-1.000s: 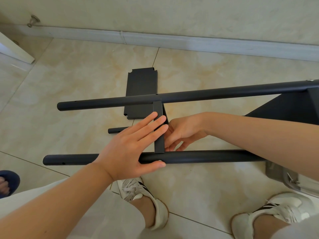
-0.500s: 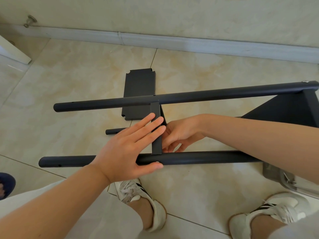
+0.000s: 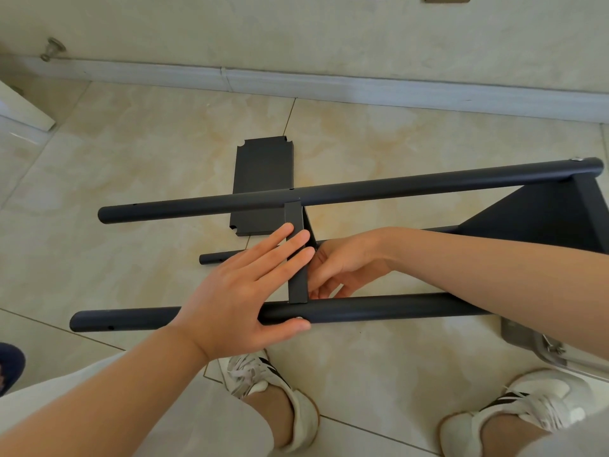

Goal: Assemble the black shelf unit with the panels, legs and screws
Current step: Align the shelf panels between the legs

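**Shelf panel standing between two legs**

Nearest to me, my white sneakers (image 3: 273,390) are standing on the tiled floor (image 3: 131,159). Just beyond them the near black leg (image 3: 379,308) is lying crosswise. My left hand (image 3: 244,291) is resting over it, released: the thumb is pressing the tube's front side and the straight fingers are lying flat on the upturned edge of a black shelf panel (image 3: 296,258). That panel is standing on edge, spanning from the near leg to the far leg (image 3: 395,188). My right hand (image 3: 346,268) is reaching in just behind the panel; its fingertips are hidden, so I cannot tell whether it is grasping anything. A third leg (image 3: 219,257) is showing lower down, beyond the panel. At right, an end panel (image 3: 543,212) is joining the legs. Farther off, a loose panel (image 3: 263,173) is lying flat on the floor, before the baseboard (image 3: 362,89).
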A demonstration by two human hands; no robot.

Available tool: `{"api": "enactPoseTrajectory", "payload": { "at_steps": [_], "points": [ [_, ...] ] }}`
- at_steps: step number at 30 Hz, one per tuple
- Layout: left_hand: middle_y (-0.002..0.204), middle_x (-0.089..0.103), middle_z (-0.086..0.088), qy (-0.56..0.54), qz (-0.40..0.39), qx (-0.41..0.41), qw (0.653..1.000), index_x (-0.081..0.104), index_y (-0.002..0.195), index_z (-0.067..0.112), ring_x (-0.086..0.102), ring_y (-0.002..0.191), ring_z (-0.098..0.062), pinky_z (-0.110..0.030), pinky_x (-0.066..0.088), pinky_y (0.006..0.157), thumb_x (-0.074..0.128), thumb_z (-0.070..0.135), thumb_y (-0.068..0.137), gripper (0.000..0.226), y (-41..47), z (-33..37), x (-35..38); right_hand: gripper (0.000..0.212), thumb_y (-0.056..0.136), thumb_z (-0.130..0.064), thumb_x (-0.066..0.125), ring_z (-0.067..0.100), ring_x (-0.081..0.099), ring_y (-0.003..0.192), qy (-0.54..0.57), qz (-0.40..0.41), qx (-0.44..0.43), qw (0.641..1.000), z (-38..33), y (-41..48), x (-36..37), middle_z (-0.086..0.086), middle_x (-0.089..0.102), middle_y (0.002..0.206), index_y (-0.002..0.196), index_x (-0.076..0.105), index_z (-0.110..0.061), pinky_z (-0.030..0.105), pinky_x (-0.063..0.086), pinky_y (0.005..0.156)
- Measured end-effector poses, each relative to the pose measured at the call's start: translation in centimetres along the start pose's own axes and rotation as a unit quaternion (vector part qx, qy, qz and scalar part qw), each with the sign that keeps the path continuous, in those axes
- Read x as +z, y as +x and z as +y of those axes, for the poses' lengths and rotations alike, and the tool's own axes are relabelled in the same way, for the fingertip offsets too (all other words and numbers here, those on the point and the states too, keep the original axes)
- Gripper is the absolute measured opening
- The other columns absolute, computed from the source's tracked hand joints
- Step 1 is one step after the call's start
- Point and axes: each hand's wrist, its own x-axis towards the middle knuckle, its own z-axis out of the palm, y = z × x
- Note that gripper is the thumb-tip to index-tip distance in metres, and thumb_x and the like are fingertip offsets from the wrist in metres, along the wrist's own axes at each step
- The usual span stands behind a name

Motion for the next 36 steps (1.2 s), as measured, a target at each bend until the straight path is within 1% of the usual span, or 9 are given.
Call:
{"api": "enactPoseTrajectory", "payload": {
  "at_steps": [5,8,11,15,18,22,26,31,36],
  "points": [
    [0.161,0.032,0.001,0.003,0.0,-0.001,1.0,0.041,0.151,0.015,0.021,0.152,-0.016,-0.031,0.04,0.11,0.054,0.066,0.09,0.081,0.02,0.03,-0.01,0.026,0.095,-0.015,0.061,0.019,0.061,0.087,-0.012,-0.005,0.014,1.0,-0.3,0.02,0.17,0.007,0.067,0.093,0.117,0.065,0.0,0.039,0.051,0.092],
    [0.162,0.031,0.001,0.003,-0.003,-0.001,1.0,0.041,0.151,0.014,0.02,0.152,-0.017,-0.031,0.039,0.11,0.054,0.066,0.09,0.081,0.01,-0.01,0.01,0.035,0.095,-0.016,0.061,0.022,0.063,0.097,-0.012,-0.01,0.02,1.0,-0.32,0.32,0.37,0.01,0.067,0.104,0.126,0.061,0.0,0.04,0.051,0.095],
    [0.162,0.03,0.002,0.003,-0.003,-0.002,1.0,0.041,0.151,0.014,0.02,0.153,-0.017,-0.031,0.038,0.112,0.054,0.065,0.09,0.081,-0.05,-0.04,0.05,0.035,0.094,-0.016,0.062,0.024,0.064,0.104,0.004,-0.015,0.014,1.0,-0.15,0.69,0.45,0.012,0.066,0.112,0.126,0.062,-0.002,0.042,0.052,0.098],
    [0.162,0.031,0.001,-0.002,-0.001,-0.001,1.0,0.041,0.151,0.014,0.021,0.152,-0.018,-0.032,0.037,0.113,0.058,0.063,0.09,0.08,-0.05,-0.05,0.07,0.026,0.094,-0.017,0.064,0.023,0.06,0.097,0.004,-0.024,0.005,1.0,-0.26,0.38,0.04,0.009,0.066,0.1,0.115,0.066,-0.003,0.041,0.049,0.098],
    [0.161,0.032,0.001,0.002,-0.003,-0.002,1.0,0.041,0.151,0.014,0.021,0.152,-0.018,-0.032,0.035,0.114,0.056,0.064,0.09,0.08,-0.07,-0.05,0.04,0.03,0.095,-0.012,0.061,0.021,0.057,0.095,0.005,-0.019,0.013,1.0,-0.09,-0.06,-0.45,0.008,0.066,0.099,0.121,0.062,0.003,0.041,0.047,0.101],
    [0.161,0.032,0.001,0.005,-0.004,-0.002,1.0,0.041,0.151,0.015,0.021,0.152,-0.017,-0.031,0.034,0.115,0.056,0.064,0.09,0.08,0.02,-0.01,0.03,0.028,0.095,-0.012,0.061,0.02,0.059,0.093,0.007,-0.018,0.015,1.0,0.0,0.01,-0.42,0.007,0.067,0.096,0.119,0.063,0.002,0.039,0.048,0.098],
    [0.161,0.032,0.0,0.005,-0.001,-0.001,1.0,0.042,0.151,0.014,0.022,0.152,-0.018,-0.033,0.036,0.113,0.058,0.063,0.089,0.081,-0.07,0.01,0.03,0.037,0.097,-0.016,0.06,0.022,0.06,0.099,-0.003,-0.027,0.018,0.999,-0.03,0.12,-0.31,0.009,0.066,0.104,0.127,0.058,0.005,0.041,0.047,0.101],
    [0.161,0.032,0.001,0.006,-0.002,-0.001,1.0,0.041,0.151,0.015,0.021,0.152,-0.018,-0.033,0.035,0.114,0.058,0.064,0.089,0.08,-0.05,-0.02,0.04,0.032,0.097,-0.012,0.058,0.023,0.063,0.102,0.004,-0.033,0.006,0.999,-0.21,0.36,-0.18,0.012,0.066,0.11,0.125,0.06,0.002,0.044,0.048,0.102],
    [0.161,0.032,0.001,0.003,-0.001,-0.003,1.0,0.041,0.151,0.015,0.021,0.152,-0.018,-0.032,0.036,0.113,0.056,0.063,0.09,0.079,-0.06,0.01,0.0,0.03,0.095,-0.017,0.06,0.02,0.059,0.088,-0.028,-0.022,0.007,0.999,-0.39,0.28,0.09,0.008,0.066,0.095,0.118,0.064,0.001,0.039,0.05,0.093]
  ]
}}
